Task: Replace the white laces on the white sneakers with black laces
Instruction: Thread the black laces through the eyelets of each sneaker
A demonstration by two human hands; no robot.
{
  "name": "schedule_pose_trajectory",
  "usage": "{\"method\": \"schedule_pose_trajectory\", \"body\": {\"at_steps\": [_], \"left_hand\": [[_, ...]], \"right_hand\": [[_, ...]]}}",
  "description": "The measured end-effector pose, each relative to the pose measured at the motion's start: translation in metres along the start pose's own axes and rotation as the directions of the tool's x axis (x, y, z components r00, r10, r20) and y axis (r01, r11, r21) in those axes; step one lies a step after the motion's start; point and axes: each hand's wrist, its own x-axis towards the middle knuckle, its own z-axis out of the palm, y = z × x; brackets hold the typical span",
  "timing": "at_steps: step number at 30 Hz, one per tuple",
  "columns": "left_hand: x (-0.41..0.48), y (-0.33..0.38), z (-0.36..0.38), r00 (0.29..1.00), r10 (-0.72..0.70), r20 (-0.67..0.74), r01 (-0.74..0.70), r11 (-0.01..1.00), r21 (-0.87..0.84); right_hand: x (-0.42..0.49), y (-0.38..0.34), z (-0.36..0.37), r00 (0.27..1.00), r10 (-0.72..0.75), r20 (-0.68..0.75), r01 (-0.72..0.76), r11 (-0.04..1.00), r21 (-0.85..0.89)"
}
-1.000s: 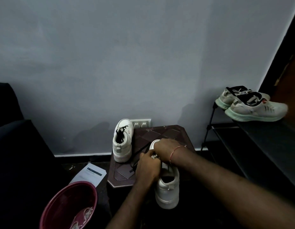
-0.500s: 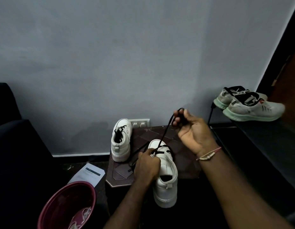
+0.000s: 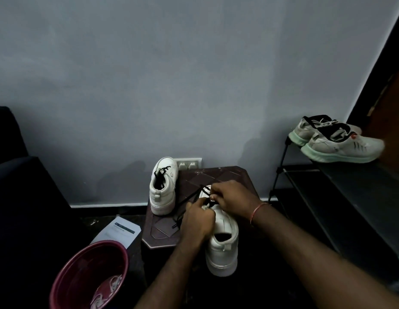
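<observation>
While both hands meet over its eyelets, the near sneaker [image 3: 223,241] stands on the dark surface [image 3: 227,175], heel toward the camera. Left hand [image 3: 197,221]: fingers curled, gripping the near sneaker's lacing edge. Right hand [image 3: 235,199]: fingers pinching the black lace [image 3: 187,199], which trails left of the near sneaker. Second sneaker [image 3: 163,190], black-laced, stands just left of it.

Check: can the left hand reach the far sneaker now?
Likely yes. The far sneaker stands just beyond the left hand on the table, only loose lace between; but that hand grips the near sneaker.
</observation>
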Motion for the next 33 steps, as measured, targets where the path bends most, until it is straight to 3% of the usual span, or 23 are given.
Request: {"method": "schedule_pose_trajectory", "body": {"at_steps": [3,6,9,12,15,17,18,19,20,21,22,23,24,26,28,33], "left_hand": [[0.001,-0.001,0.001,1.000,0.007,0.009,-0.007,1.000,0.005],[-0.003,0.001,-0.001,1.000,-0.015,0.009,0.015,1.000,-0.016],[-0.004,0.002,-0.002,1.000,-0.023,0.004,0.023,0.999,-0.027],[-0.004,0.000,-0.001,1.000,-0.026,0.005,0.026,0.999,-0.036],[-0.005,0.000,-0.001,1.000,-0.030,0.005,0.031,0.998,-0.049],[-0.005,0.000,-0.002,1.000,-0.015,0.001,0.015,0.999,-0.045],[-0.005,0.001,-0.002,1.000,-0.009,0.002,0.009,0.999,-0.043],[-0.004,0.000,-0.002,1.000,-0.011,0.004,0.011,0.999,-0.041],[-0.004,0.000,-0.003,1.000,-0.014,0.007,0.014,0.999,-0.038],[-0.004,0.000,-0.003,1.000,-0.014,0.010,0.014,0.999,-0.036],[-0.004,0.001,-0.003,1.000,-0.012,0.014,0.013,0.999,-0.031],[-0.005,0.001,-0.003,1.000,-0.009,0.016,0.010,1.000,-0.028],[-0.007,0.002,-0.004,1.000,-0.007,0.021,0.007,1.000,-0.030],[-0.007,0.001,-0.005,0.999,-0.007,0.033,0.008,0.999,-0.041],[-0.005,0.000,-0.004,0.999,-0.010,0.038,0.011,0.999,-0.041],[0.003,-0.009,0.004,0.999,-0.021,0.036,0.023,0.998,-0.064]], "right_hand": [[0.001,-0.002,0.000,0.997,0.069,0.023,-0.071,0.996,0.055],[0.000,-0.002,-0.001,0.961,0.235,-0.147,-0.196,0.951,0.237],[0.000,0.004,-0.010,0.870,0.410,-0.273,-0.261,0.854,0.450],[0.002,0.017,-0.014,0.720,0.616,-0.319,-0.241,0.653,0.718],[0.001,0.026,-0.023,0.478,0.839,-0.260,-0.033,0.313,0.949],[-0.003,0.032,-0.029,0.361,0.900,-0.243,0.112,0.217,0.970],[-0.005,0.033,-0.029,0.376,0.899,-0.227,0.174,0.172,0.970],[-0.007,0.027,-0.030,0.437,0.873,-0.217,0.193,0.145,0.970],[-0.008,0.021,-0.028,0.523,0.824,-0.219,0.123,0.181,0.976],[-0.008,0.015,-0.024,0.627,0.743,-0.236,-0.007,0.307,0.952],[-0.007,0.010,-0.018,0.745,0.625,-0.233,-0.163,0.510,0.845],[-0.006,0.008,-0.010,0.858,0.482,-0.176,-0.265,0.709,0.654],[-0.005,0.005,-0.003,0.928,0.367,-0.065,-0.304,0.846,0.437],[-0.003,-0.003,0.003,0.957,0.268,0.112,-0.282,0.950,0.137],[-0.001,-0.013,-0.001,0.958,0.234,0.164,-0.236,0.972,-0.010],[0.003,-0.035,-0.015,0.946,0.199,0.256,-0.168,0.976,-0.137]]}}
